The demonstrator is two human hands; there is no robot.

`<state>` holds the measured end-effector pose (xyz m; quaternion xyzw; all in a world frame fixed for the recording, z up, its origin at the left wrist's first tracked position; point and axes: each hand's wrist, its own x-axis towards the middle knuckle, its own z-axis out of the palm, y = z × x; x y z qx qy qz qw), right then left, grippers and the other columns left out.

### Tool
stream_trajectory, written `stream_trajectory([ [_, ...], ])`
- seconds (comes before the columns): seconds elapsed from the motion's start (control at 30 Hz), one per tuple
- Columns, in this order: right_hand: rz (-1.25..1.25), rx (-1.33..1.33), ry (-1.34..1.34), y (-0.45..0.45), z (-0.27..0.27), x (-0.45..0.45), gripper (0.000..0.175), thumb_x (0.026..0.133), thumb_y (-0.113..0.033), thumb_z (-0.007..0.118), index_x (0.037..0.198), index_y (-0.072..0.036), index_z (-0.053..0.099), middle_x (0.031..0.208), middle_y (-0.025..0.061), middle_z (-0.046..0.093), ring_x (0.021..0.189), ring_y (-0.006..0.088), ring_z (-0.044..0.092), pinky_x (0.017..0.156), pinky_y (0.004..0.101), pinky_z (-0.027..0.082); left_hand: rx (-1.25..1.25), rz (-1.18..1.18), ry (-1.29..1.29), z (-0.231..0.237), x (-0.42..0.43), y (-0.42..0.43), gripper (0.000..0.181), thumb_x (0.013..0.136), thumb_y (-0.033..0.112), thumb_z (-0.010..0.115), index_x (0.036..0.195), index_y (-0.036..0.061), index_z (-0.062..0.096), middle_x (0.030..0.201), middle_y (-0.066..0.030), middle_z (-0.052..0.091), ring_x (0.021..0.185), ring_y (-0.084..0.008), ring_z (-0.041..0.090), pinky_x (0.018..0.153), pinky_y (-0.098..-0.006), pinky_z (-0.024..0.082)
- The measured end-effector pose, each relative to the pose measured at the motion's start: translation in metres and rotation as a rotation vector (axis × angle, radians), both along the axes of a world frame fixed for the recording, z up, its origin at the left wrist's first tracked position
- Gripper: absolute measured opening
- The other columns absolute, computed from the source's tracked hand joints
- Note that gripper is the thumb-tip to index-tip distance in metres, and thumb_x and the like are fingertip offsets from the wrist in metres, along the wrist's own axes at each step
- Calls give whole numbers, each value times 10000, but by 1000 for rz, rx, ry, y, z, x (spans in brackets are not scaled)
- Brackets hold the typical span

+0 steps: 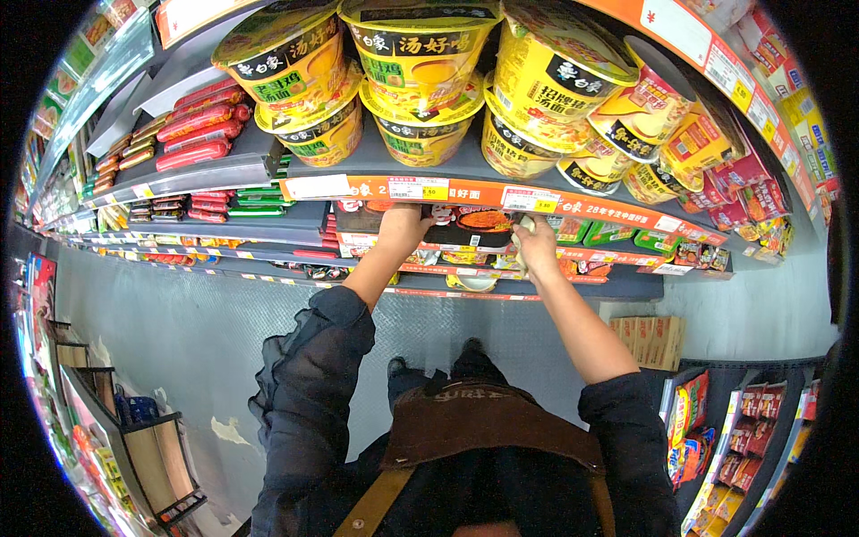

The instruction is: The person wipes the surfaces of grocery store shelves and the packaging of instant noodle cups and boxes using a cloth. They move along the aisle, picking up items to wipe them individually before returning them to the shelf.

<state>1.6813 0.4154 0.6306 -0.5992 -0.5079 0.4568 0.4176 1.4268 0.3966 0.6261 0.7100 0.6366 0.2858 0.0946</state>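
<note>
Both my arms reach out to a shelf tier just below the orange price rail [480,191]. My left hand [401,225] is at the left end of a black instant noodle package [480,223] with a picture of red noodles. The thumb points towards the package, while the other fingers are hidden under the rail. At the package's right end, my right hand [539,247] holds a crumpled pale cloth [522,243]. Whether either hand bears the package's weight cannot be seen. Yellow instant noodle tubs [419,57] stand stacked two high on the tier above.
Red-wrapped sausages [201,127] lie on the upper left shelf. Green noodle packs [607,233] sit right of my right hand. Cardboard cartons [647,341] stand on the floor at right. Behind me are a stepped rack [151,456] on the left and a stocked shelf [745,436] on the right.
</note>
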Motion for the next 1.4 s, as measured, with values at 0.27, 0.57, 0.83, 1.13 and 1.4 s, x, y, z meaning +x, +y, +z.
stream_trajectory([
  [0.27,-41,24,99,-6,1,-14,356,843,30,559,1192,-2,499,1054,112,603,925,209,564,846,305,436,0,78,-79,-24,7,13,344,750,183,705,1024,-3,612,982,-206,630,923,-391,588,787,-450,478],
  [0.57,-84,32,175,-3,-14,-14,341,848,22,562,1179,6,483,985,98,587,854,186,558,767,309,456,-114,128,-119,-35,16,13,289,787,170,666,1010,-6,610,978,-218,621,916,-406,580,783,-468,472],
  [0.83,-83,-21,198,-3,-27,-15,393,849,30,553,1230,-9,466,1072,94,578,942,186,552,838,304,445,-42,98,100,-51,17,7,272,817,210,627,943,-29,602,973,-210,606,945,-345,571,782,-438,493],
  [1.13,-92,-66,84,-5,-26,-16,457,846,5,576,1282,-3,436,1124,120,566,983,205,552,864,316,446,-8,175,42,-58,29,3,316,830,191,607,963,-91,551,959,-276,574,850,-423,585,746,-459,498],
  [1.4,-95,-77,152,-21,-16,-13,507,849,-5,577,1328,-11,412,1178,133,546,1024,204,545,872,304,452,-142,212,6,-57,32,4,420,835,175,563,1109,-121,446,1033,-318,541,873,-424,605,767,-445,520],
])
